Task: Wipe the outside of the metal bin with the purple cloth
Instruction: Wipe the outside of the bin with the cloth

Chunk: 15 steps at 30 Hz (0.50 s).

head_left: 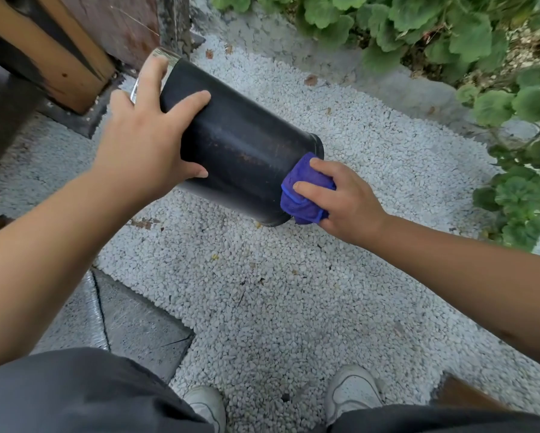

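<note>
A black metal bin point(243, 142) with a shiny silver rim at its upper-left end is tilted on its side above white gravel. My left hand point(143, 142) grips the bin near the rim, fingers spread over its wall. My right hand point(340, 198) holds a bunched purple cloth point(303, 189) and presses it against the bin's base end at the lower right. Rusty specks show on the bin's wall.
White gravel point(262, 292) covers the ground. A wooden post point(59, 57) and a dark wall stand at the upper left. Green leafy plants point(450, 32) line the top and right. Concrete slabs point(143, 332) lie at the lower left. My two white shoes point(353, 392) stand at the bottom.
</note>
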Tool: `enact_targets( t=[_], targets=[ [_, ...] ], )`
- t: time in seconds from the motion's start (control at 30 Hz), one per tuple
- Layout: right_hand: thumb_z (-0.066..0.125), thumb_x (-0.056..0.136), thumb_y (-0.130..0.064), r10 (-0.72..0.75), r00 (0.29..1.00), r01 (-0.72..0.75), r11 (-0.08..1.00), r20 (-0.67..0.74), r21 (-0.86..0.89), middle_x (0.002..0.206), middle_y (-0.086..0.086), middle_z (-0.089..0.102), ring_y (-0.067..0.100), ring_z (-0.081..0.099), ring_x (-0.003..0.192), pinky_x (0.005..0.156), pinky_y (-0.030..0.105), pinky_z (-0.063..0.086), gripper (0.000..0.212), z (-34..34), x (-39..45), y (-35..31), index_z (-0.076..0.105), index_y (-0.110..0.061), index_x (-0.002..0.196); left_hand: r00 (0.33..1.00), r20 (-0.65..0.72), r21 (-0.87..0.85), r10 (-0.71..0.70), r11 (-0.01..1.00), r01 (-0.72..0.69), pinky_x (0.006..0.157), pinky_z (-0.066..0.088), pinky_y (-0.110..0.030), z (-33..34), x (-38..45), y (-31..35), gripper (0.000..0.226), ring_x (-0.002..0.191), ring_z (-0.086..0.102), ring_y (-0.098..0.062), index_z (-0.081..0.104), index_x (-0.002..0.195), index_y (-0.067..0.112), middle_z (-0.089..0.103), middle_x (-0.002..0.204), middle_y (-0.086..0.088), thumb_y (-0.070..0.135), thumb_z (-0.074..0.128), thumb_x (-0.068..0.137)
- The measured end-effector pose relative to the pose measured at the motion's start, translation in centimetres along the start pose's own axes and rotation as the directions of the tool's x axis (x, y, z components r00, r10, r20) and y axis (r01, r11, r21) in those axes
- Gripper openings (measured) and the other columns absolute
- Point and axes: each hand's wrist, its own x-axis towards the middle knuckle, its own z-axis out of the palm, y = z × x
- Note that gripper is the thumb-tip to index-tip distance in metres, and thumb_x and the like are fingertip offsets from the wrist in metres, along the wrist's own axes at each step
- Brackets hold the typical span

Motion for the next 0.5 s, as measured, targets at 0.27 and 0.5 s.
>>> enact_targets(
  t=[0.27, 0.5],
  targets=[
    [0.079, 0.074, -0.020, -0.208, 0.826, 0.178, 0.978, 0.524, 0.109, 0.131, 0.005, 0.054, 0.029, 0.060, 0.103, 0.074, 0.041, 0.058, 0.051, 0.9, -2.6, -2.5, 0.060, -0.025, 0.121, 0.998, -0.047, 0.028, 0.043, 0.999, -0.042, 0.084, 0.047, -0.064, 0.0, 0.2, 0.3, 0.107, 0.099, 0.043, -0.054, 0.042, 0.145, 0.030, 0.016, 0.160, -0.020, 0.042, 0.095, 0.052],
    [0.078, 0.072, -0.037, 0.121, 0.984, -0.168, 0.875, 0.132, 0.455, 0.128, -0.006, 0.046, 0.002, 0.047, 0.117, 0.098, 0.014, 0.042, 0.050, -1.4, -0.6, -4.7, 0.059, -0.029, 0.117, 0.999, -0.048, -0.049, -0.012, 0.999, 0.009, 0.101, 0.035, -0.065, 0.4, 0.5, -0.6, 0.118, 0.117, 0.037, -0.058, 0.032, 0.151, 0.020, 0.012, 0.161, -0.025, 0.042, 0.095, 0.054]
  ],
)
